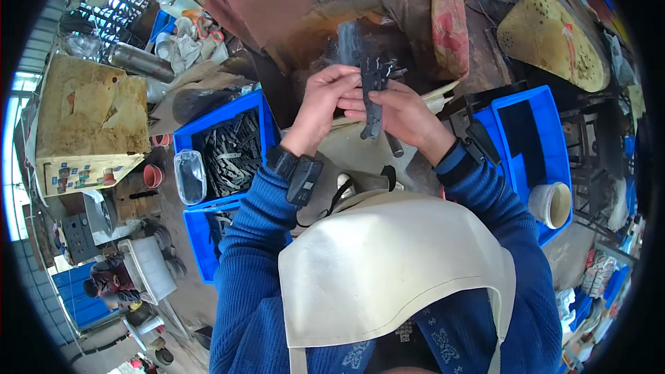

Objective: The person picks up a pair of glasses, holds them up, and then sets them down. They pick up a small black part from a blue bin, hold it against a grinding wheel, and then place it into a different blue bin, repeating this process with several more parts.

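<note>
In front of the apron, my two hands are close together around a few long, narrow dark metal pieces (373, 104), which lie side by side. My left hand (324, 102) has its fingers closed at their left edge. From the right, my right hand (407, 112) grips the same pieces, its thumb lying across them. Their lower ends stick out below my fingers. Just beyond my hands is a grey-blue upright bar or blurred streak (348, 40), whose kind I cannot make out, under a stained reddish-brown cloth cover (298, 7).
To the left, a blue bin (220, 115) holds many similar dark strips, with a clear plastic tub (190, 176) at its edge. A second blue bin (199, 246) adjoins it. At right, a blue crate (547, 114) holds a whitish pot (551, 206). Farther left, a person (114, 282) sits.
</note>
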`<state>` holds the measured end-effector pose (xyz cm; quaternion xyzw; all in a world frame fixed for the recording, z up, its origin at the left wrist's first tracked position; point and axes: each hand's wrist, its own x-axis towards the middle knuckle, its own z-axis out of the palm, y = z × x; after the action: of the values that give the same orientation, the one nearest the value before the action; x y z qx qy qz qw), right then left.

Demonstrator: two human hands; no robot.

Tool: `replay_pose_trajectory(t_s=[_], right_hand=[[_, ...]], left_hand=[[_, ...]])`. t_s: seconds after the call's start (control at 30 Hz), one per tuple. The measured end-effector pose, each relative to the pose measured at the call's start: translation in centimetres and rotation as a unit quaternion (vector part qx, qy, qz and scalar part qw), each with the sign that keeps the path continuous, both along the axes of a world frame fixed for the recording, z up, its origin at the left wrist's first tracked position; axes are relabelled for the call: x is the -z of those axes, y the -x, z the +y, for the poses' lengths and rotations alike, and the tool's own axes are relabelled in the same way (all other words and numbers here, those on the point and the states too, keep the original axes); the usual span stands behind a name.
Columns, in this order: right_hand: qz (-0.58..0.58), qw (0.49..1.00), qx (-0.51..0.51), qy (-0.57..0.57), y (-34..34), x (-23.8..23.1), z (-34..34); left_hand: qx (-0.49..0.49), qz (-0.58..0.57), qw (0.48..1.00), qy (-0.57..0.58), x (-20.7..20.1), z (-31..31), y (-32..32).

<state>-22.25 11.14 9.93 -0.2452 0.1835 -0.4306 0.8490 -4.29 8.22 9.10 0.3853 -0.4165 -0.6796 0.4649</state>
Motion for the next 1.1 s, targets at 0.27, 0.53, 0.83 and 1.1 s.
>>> replay_pose_trajectory(t_s=[0.27, 0.53, 0.83, 1.1], right_hand=[[-0.014, 1.000, -0.028, -0.001, 0.0, -0.3, 0.2], [0.100, 0.993, -0.066, 0.006, -0.7, -1.7, 1.0], [0.266, 0.963, 0.036, 0.019, -1.0, -1.0, -0.9], [0.298, 0.948, 0.057, -0.097, 1.5, -0.3, 0.1]], left_hand=[[-0.006, -0.054, 0.998, -0.022, -1.2, 0.7, -0.1], [0.073, 0.076, 0.990, -0.095, -2.3, 2.4, -2.7], [-0.127, -0.060, 0.988, 0.066, 3.2, 4.5, -17.5], [-0.131, -0.729, 0.671, 0.035, 19.7, 9.8, -39.2]])
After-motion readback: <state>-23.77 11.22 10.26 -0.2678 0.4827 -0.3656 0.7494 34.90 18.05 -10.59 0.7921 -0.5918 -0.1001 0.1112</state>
